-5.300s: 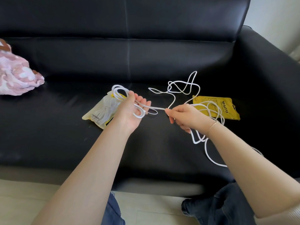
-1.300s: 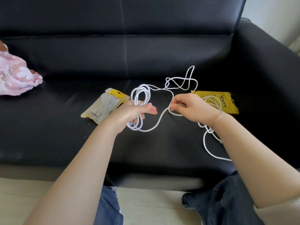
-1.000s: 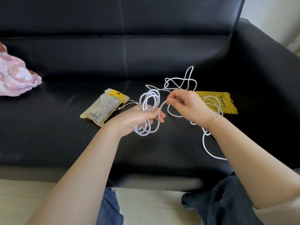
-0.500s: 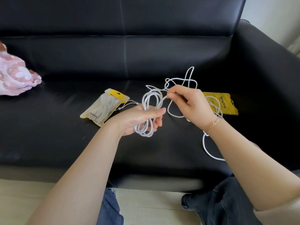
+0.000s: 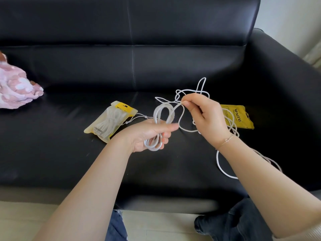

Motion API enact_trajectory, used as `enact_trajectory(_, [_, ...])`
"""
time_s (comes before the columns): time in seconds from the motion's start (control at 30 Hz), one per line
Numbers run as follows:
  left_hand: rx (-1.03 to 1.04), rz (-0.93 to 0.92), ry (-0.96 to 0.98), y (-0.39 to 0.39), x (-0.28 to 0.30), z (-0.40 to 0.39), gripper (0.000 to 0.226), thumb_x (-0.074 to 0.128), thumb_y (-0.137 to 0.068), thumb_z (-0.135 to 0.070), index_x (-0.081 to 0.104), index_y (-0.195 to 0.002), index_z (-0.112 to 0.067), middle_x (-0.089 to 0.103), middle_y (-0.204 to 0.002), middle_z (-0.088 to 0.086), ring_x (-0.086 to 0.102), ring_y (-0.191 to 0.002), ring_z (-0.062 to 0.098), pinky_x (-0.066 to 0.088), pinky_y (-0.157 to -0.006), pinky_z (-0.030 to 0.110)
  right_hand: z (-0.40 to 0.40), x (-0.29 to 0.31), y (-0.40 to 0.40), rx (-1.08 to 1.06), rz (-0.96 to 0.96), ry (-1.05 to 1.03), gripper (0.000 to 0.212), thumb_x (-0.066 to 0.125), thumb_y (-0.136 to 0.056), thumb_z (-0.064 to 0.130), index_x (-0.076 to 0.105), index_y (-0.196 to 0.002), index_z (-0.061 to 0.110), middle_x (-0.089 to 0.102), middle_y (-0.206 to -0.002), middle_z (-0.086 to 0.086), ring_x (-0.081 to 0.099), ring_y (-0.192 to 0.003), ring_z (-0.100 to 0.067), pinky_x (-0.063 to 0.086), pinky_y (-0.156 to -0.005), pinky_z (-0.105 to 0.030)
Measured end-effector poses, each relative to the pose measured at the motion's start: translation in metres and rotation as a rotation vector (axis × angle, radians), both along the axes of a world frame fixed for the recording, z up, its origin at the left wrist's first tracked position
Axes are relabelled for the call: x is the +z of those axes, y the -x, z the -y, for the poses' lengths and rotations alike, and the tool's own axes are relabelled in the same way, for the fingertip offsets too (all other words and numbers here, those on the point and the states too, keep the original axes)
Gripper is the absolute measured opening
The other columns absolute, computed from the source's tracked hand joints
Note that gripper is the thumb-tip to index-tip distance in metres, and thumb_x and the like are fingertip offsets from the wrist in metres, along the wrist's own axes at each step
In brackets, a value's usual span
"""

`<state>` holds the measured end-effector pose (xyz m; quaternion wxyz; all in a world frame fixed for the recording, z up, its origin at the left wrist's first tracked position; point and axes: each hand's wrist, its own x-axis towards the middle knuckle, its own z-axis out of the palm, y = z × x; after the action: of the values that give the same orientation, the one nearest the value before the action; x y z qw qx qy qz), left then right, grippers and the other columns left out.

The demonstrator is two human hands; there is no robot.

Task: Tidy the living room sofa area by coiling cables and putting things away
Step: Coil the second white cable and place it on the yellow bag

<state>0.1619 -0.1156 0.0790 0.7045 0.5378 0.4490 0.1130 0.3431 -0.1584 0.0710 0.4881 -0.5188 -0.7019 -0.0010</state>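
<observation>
A long white cable (image 5: 219, 164) lies tangled on the black sofa seat (image 5: 52, 153). My left hand (image 5: 149, 134) is closed around a bundle of coiled loops (image 5: 163, 115) of that cable, held above the seat. My right hand (image 5: 205, 117) pinches the cable's free strand just right of the coil's top. Loose loops trail behind and below my right wrist.
A clear pouch with a yellow header (image 5: 111, 121), holding another coiled cable, lies left of my left hand. A flat yellow pouch (image 5: 238, 116) lies behind my right hand. A pink and white cloth (image 5: 15, 91) sits at the far left. The sofa armrest (image 5: 286, 80) rises at right.
The coil in my left hand has grown by several loops. My right hand has brought the strand up and left to the top of the coil.
</observation>
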Motion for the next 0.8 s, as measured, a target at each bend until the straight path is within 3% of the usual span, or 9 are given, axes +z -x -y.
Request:
enact_trajectory(0.13, [-0.216,-0.159,-0.122,-0.008,-0.005,0.011,0.036,0.063,-0.093,-0.041,0.049,-0.07,-0.017,0.047,-0.059,-0.002,0.047,-0.052,0.01,0.046,-0.056,0.022,0.0,-0.003,0.006,-0.002,0.096,0.003,0.016,0.053,-0.099,0.019,0.067,-0.099,0.011,0.067,-0.089,0.006,0.061,-0.076,-0.009,0.05,-0.068,-0.023])
enact_trajectory(0.23, [-0.211,-0.091,-0.113,-0.01,-0.004,0.013,0.039,0.056,-0.095,-0.046,0.05,-0.073,-0.015,0.047,-0.059,-0.001,0.046,-0.053,0.01,0.045,-0.058,0.023,-0.001,0.0,0.005,-0.095,0.099,0.11,0.023,0.055,-0.097,0.034,0.064,-0.09,0.014,0.059,-0.066,0.009,0.054,-0.056,-0.009,0.046,-0.054,-0.026])
enact_trajectory(0.33, [-0.02,0.127,0.052,-0.007,0.0,0.008,0.037,0.051,-0.097,-0.045,0.056,-0.082,-0.011,0.044,-0.057,-0.002,0.042,-0.049,0.008,0.042,-0.049,0.019,-0.006,0.003,-0.004,-0.175,-0.05,0.329,0.048,0.059,-0.091,0.049,0.051,-0.068,0.008,0.041,-0.051,0.004,0.036,-0.046,-0.013,0.035,-0.05,-0.029])
enact_trajectory(0.4, [0.186,0.361,0.226,-0.003,0.001,0.004,0.037,0.05,-0.097,-0.043,0.058,-0.079,-0.012,0.042,-0.053,-0.005,0.041,-0.046,0.005,0.039,-0.044,0.016,-0.008,0.004,-0.009,-0.142,-0.211,0.437,0.055,0.06,-0.09,0.05,0.049,-0.066,0.002,0.037,-0.05,0.001,0.031,-0.048,-0.012,0.031,-0.051,-0.029])
enact_trajectory(0.47, [0.371,0.572,0.343,0.002,0.002,-0.003,0.039,0.049,-0.099,-0.043,0.056,-0.073,-0.014,0.04,-0.05,-0.008,0.042,-0.043,0.003,0.037,-0.044,0.014,-0.01,0.003,-0.014,-0.121,-0.315,0.524,0.046,0.058,-0.093,0.044,0.057,-0.069,0.005,0.037,-0.047,0.007,0.032,-0.048,-0.011,0.031,-0.052,-0.027])
enact_trajectory(0.57, [0.584,0.749,0.405,0.007,0.004,-0.008,0.039,0.051,-0.1,-0.039,0.056,-0.069,-0.015,0.04,-0.05,-0.01,0.042,-0.042,0.003,0.038,-0.046,0.013,-0.011,-0.001,-0.016,-0.085,-0.286,0.596,0.031,0.053,-0.096,0.031,0.061,-0.072,0.015,0.039,-0.046,0.01,0.033,-0.046,-0.009,0.032,-0.051,-0.026])
enact_trajectory(0.7, [0.686,0.541,0.129,0.003,0.0,-0.006,0.022,0.064,-0.093,-0.031,0.066,-0.092,-0.009,0.042,-0.053,-0.008,0.04,-0.047,0.005,0.04,-0.047,0.016,-0.01,-0.007,-0.001,-0.081,-0.106,0.522,0.026,0.051,-0.097,0.029,0.061,-0.075,0.021,0.047,-0.053,0.006,0.038,-0.045,-0.006,0.037,-0.05,-0.028])
enact_trajectory(0.8, [0.65,0.399,0.006,-0.002,-0.008,-0.002,0.04,0.071,-0.087,-0.032,0.065,-0.116,-0.007,0.043,-0.052,-0.008,0.042,-0.046,0.005,0.042,-0.049,0.019,-0.005,-0.007,0.014,-0.049,0.1,0.453,0.026,0.049,-0.098,0.029,0.06,-0.077,0.018,0.055,-0.058,0.001,0.048,-0.053,-0.014,0.042,-0.056,-0.033])
